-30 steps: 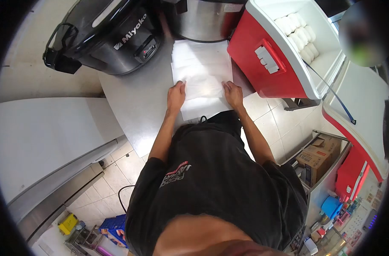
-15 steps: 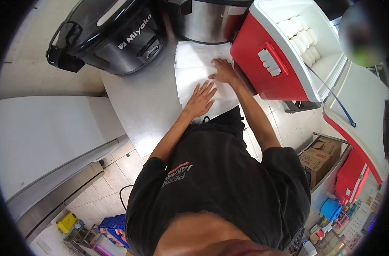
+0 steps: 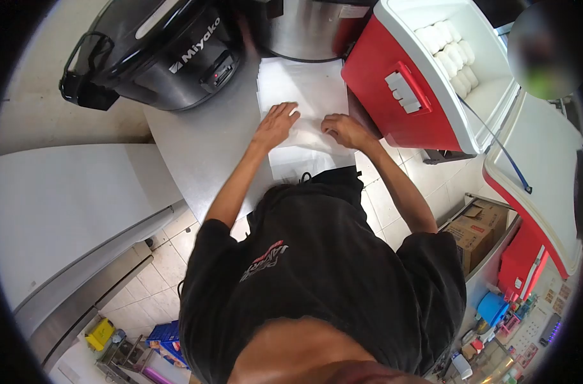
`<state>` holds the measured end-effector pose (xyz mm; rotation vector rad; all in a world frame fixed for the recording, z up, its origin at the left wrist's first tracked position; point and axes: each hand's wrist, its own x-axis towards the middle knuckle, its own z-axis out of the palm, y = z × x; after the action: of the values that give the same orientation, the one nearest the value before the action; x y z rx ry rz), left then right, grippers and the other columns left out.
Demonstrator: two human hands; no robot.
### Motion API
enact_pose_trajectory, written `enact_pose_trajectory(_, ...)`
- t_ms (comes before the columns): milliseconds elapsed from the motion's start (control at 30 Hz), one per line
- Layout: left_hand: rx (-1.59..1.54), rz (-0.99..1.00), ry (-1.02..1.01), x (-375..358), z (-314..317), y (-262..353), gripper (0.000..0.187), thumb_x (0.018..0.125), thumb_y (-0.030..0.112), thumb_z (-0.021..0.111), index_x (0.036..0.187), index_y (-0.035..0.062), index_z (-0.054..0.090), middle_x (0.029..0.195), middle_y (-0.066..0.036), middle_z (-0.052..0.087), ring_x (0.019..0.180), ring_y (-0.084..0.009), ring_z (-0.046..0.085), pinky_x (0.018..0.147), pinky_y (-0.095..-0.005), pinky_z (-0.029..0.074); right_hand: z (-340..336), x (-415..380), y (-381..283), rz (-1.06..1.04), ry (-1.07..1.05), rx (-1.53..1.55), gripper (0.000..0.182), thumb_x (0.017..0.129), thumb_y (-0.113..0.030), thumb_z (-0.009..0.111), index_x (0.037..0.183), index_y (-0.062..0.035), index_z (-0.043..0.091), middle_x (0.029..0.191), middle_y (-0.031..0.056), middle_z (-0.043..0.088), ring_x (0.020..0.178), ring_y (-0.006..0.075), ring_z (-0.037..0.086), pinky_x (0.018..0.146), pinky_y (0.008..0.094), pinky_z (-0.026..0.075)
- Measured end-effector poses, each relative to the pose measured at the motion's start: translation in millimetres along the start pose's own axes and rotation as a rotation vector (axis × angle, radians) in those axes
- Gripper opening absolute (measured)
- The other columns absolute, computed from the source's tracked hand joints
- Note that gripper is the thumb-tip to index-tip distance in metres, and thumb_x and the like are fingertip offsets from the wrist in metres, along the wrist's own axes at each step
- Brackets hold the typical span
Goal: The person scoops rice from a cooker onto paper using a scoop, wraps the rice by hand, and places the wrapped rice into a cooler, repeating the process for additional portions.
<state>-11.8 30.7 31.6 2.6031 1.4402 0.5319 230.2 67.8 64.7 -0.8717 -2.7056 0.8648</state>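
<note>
A stack of thin white sheets (image 3: 307, 80), paper or plastic, lies on the metal table in front of me. Across its near half a top sheet looks bunched or folded between my hands. My left hand (image 3: 276, 124) rests on the sheets' left side, palm down with fingers stretched out. Opposite it, my right hand (image 3: 347, 131) has its fingers curled in at the sheet's right part, seemingly pinching it; the fingertips are partly hidden.
A black Miyako cooker (image 3: 176, 57) and a steel pot-like appliance (image 3: 304, 29) stand behind the sheets. To the right is an open red cooler (image 3: 384, 80) holding white wrapped rolls (image 3: 454, 57). Its lid (image 3: 528, 173) hangs open. A white cabinet (image 3: 80, 211) stands left.
My left hand has moved forward and left over the sheets. The right hand has drawn back toward me, its fingers curling, and the top sheet now looks bunched.
</note>
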Motion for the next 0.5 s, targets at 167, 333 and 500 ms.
enact_pose_trajectory(167,-0.071,0.130,-0.157,-23,-16,-6,0.020,0.073,-0.001,0.051,0.092,0.0050,0.055,0.098,-0.004,0.053,0.101,-0.0195,0.052,0.087,-0.0324,0.047,17,-18,2,-0.005,0.093,-0.002,0.010,0.074,0.001,0.061,0.082,-0.0035,0.058,0.086,0.0081,0.059,0.087,0.0293,0.058,0.074,0.0384,0.048)
enact_pose_trajectory(333,-0.090,0.216,-0.155,-41,14,-10,0.017,0.073,0.002,0.054,0.089,0.0044,0.058,0.099,-0.002,0.054,0.101,-0.0186,0.052,0.086,-0.0302,0.049,46,-28,13,-0.007,0.163,-0.005,0.012,0.073,-0.001,0.062,0.084,-0.0043,0.058,0.092,0.0079,0.060,0.088,0.0283,0.057,0.077,0.0378,0.048)
enact_pose_trajectory(500,-0.262,0.086,-0.093,-50,9,4,0.019,0.078,0.007,0.056,0.095,0.0003,0.061,0.107,-0.006,0.056,0.106,-0.0217,0.051,0.090,-0.0325,0.046,50,-45,-2,-0.046,0.249,0.023,0.019,0.072,-0.010,0.066,0.089,-0.0047,0.059,0.099,0.0096,0.060,0.096,0.0295,0.055,0.087,0.0402,0.044)
